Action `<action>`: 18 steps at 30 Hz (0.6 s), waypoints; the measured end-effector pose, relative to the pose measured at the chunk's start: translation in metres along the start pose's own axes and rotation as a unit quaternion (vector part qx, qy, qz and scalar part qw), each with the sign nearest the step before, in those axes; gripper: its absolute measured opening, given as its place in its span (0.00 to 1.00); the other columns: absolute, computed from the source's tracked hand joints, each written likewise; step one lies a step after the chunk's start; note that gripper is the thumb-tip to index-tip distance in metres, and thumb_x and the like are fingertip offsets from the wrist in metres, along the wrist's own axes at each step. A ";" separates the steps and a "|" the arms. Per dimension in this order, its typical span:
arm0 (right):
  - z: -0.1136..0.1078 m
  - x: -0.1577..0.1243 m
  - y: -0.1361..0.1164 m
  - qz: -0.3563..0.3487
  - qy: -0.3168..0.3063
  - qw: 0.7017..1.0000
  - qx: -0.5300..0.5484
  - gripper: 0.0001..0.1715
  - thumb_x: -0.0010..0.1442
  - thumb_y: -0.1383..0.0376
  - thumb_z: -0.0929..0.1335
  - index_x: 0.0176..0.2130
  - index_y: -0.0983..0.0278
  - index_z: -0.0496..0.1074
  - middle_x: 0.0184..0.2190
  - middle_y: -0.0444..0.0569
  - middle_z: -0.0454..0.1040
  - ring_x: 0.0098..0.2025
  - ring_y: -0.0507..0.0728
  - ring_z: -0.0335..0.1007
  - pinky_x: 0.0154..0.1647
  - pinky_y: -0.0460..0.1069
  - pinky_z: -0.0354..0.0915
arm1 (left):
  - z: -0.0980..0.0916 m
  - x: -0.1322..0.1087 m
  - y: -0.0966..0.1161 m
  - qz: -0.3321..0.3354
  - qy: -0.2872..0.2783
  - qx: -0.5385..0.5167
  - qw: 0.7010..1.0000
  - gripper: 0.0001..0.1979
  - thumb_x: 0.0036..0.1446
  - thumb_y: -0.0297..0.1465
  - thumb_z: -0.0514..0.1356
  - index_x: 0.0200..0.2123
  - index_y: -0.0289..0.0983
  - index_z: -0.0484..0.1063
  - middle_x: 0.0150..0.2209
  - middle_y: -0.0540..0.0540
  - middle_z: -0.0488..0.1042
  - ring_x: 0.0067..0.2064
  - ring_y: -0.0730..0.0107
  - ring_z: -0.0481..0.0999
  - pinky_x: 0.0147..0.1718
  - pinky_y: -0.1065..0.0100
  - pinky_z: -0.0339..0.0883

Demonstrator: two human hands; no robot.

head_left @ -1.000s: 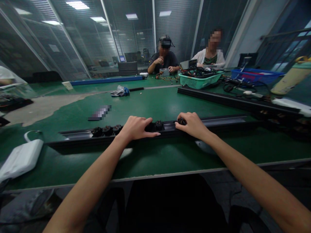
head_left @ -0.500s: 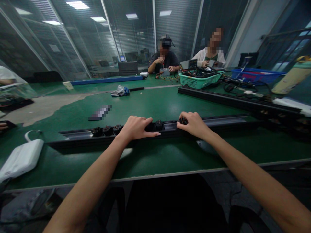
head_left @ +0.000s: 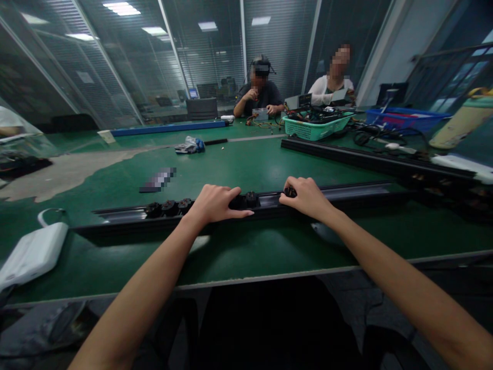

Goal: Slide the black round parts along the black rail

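Note:
A long black channel rail point(head_left: 127, 223) lies across the green table in front of me. Several black round socket-like modules point(head_left: 169, 207) with copper-coloured contacts sit in its channel, to the left of my left hand. My left hand point(head_left: 213, 202) grips across the rail, thumb along the near edge and index finger at the far side; its other fingers are hidden. Just right of its thumb and index finger is another black module point(head_left: 251, 198). My right hand point(head_left: 304, 197) pinches a black round module point(head_left: 290, 191) at the channel, partly covered by the fingers.
Behind the rail lie a phone point(head_left: 158, 180) and a grey-blue glove point(head_left: 190, 145). More black rails point(head_left: 370, 160) extend at right. A green basket point(head_left: 318, 128) of cables and a blue tray point(head_left: 408, 119) stand further back. A white device point(head_left: 36, 252) sits at left. Two people work opposite.
Both my hands hold almost the same positions on the rail and module. The view has shifted slightly. At back right, the person's hands and the pale piece they hold have moved.

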State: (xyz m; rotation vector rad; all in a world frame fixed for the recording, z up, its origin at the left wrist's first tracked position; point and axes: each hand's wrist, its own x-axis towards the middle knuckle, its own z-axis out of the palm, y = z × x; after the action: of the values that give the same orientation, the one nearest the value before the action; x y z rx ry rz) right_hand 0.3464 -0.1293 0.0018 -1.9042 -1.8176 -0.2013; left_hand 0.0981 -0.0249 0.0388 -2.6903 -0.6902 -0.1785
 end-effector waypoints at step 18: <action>-0.002 0.001 0.003 0.005 -0.014 1.000 -0.007 0.12 0.55 0.55 0.65 0.31 0.62 0.65 0.29 0.50 0.71 0.34 0.58 0.66 0.40 0.51 0.55 | -0.001 0.000 0.000 0.000 -0.002 0.003 1.000 0.40 0.52 0.66 0.41 0.38 0.38 0.72 0.33 0.41 0.79 0.31 0.60 0.76 0.24 0.66 0.42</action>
State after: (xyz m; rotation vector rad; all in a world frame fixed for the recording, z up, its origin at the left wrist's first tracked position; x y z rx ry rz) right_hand 0.3497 -0.1295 0.0035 -1.9355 -1.8288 -0.1843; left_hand 0.0980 -0.0254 0.0398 -2.6855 -0.6893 -0.1707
